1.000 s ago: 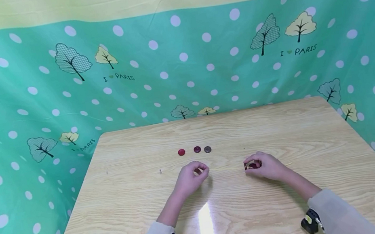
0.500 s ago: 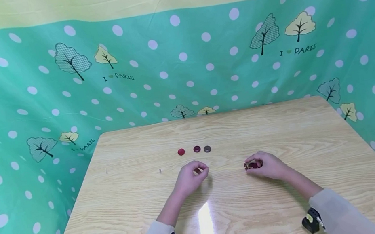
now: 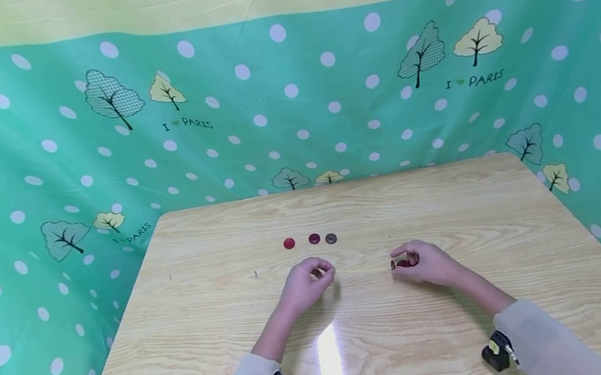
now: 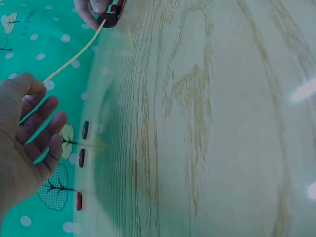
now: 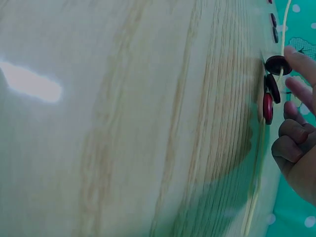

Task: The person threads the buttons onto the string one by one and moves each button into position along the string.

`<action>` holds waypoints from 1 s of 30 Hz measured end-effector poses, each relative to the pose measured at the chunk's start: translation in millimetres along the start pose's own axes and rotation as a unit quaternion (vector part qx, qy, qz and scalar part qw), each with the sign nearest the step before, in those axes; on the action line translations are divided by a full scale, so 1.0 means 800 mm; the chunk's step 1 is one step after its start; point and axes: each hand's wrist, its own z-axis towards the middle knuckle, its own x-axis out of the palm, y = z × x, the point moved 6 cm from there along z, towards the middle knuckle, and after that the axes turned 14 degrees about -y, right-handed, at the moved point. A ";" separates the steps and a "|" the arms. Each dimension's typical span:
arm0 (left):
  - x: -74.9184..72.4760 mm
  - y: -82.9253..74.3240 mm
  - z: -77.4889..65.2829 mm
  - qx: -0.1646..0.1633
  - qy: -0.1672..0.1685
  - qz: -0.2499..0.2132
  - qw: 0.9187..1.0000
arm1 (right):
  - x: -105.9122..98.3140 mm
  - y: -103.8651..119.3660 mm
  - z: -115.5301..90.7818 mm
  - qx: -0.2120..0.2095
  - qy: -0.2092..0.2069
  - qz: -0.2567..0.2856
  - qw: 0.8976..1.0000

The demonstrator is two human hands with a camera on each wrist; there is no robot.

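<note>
My left hand pinches a thin yellow cord between thumb and forefinger, the other fingers loosely bent. The cord stretches across to my right hand, which holds a dark round button between thumb and fingertips. In the right wrist view the cord runs through that button. Below it hang a second dark button and a red button, close together on the cord. The cord's tail trails onward past them along the tabletop. The right thumb is hidden in the right wrist view.
Beyond the hands, three loose buttons lie in a row on the wooden table: red, dark maroon and grey-brown. A green dotted curtain hangs behind and at both sides.
Both hands keep nearly the same place and hold. The button at the right fingertips tilts slightly differently, and the head view has shifted a little.
</note>
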 end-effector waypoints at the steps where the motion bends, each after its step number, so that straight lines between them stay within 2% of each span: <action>1: 0.000 0.000 0.000 -0.001 0.000 -0.001 1.000 | 0.001 0.001 0.000 -0.003 0.000 0.002 1.000; 8: -0.002 0.003 0.000 -0.011 -0.003 0.003 1.000 | 0.001 0.002 0.001 -0.016 -0.009 0.008 1.000; 17: -0.004 0.008 0.000 -0.018 -0.006 0.001 1.000 | -0.001 0.001 0.000 -0.019 -0.002 -0.008 1.000; 30: -0.002 0.010 0.002 -0.017 -0.006 0.004 1.000 | -0.008 0.003 0.002 0.011 -0.008 0.000 1.000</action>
